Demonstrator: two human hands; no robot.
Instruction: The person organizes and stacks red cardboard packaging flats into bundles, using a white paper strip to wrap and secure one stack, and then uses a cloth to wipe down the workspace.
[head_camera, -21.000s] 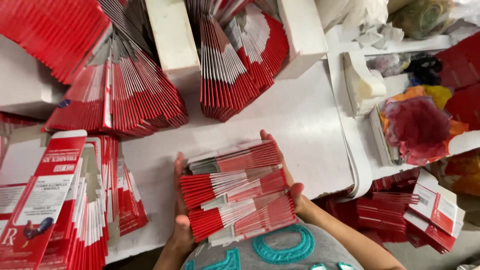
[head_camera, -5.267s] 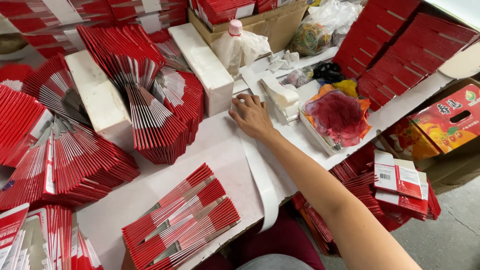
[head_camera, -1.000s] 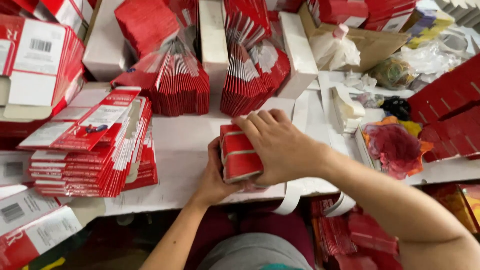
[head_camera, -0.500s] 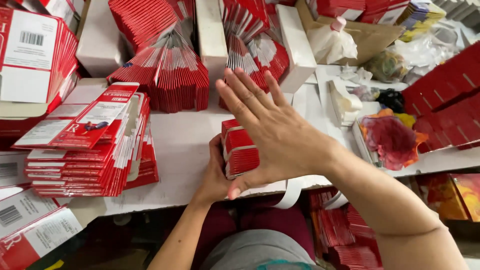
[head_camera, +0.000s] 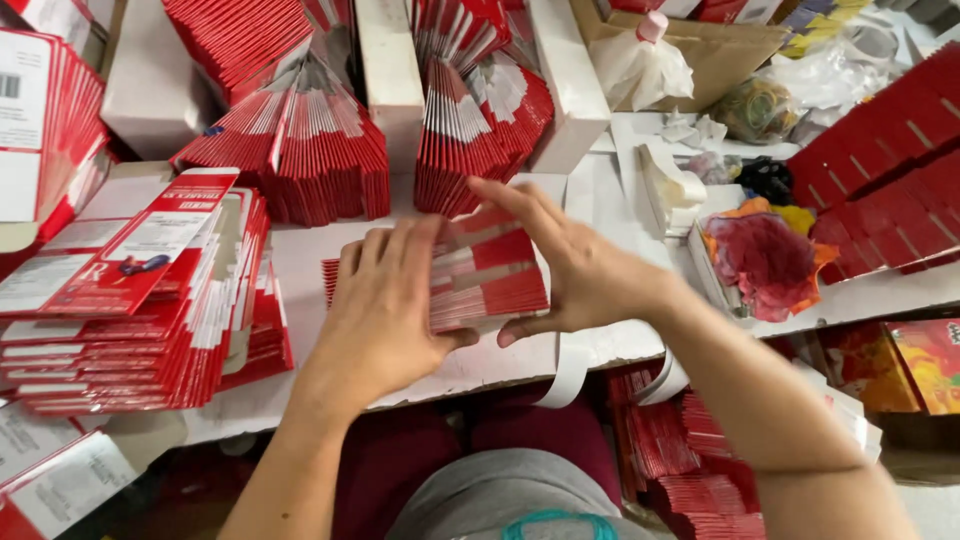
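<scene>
1. Both hands are on the bundle of red flat cartons (head_camera: 490, 280) at the middle of the white table (head_camera: 300, 260), close to its near edge. The left hand (head_camera: 385, 305) lies flat over the bundle's left part, fingers together and pointing away from the person, thumb hooked against the near side.
2. The right hand (head_camera: 570, 270) cups the right end: fingers arch over the far top, thumb presses the near lower corner. Both hands are closed on the bundle, neither curled into a fist.
3. The table is crowded. A tall stack of flattened red-and-white boxes (head_camera: 140, 300) sits to the left, fanned red cartons (head_camera: 300, 150) stand behind, and crumpled red and orange wrapping (head_camera: 765, 260) lies to the right.
4. The bundle's long axis runs left to right, slightly tilted, with the carton edges showing as stripes toward the camera.
</scene>
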